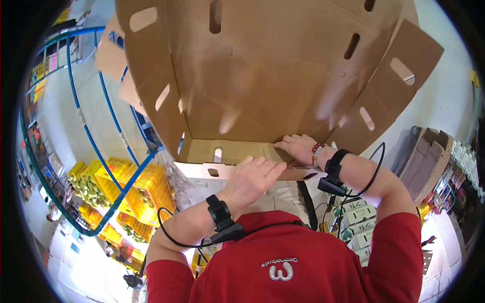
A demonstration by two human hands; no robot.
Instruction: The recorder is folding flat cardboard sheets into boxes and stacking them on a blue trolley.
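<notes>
A large brown cardboard box [283, 91] with oval hand holes fills the upper middle of the head view, its inside facing me. At its near edge my left hand [254, 182] is closed on the rim, fingers together and thumb hidden. My right hand [301, 150] reaches over the same edge farther right, its fingers bent onto the inner flap [230, 151] and gripping there. Both wrists carry black straps with small devices and cables. A bead bracelet [317, 154] circles the right wrist.
A blue metal-framed cart [88, 129] stands at the left, with more cardboard pieces [112, 56] against it. Yellow crates [146, 192] with green produce are stacked beyond it. At right are a carton of folded cardboard [427, 161] and several white printed boxes [359, 222].
</notes>
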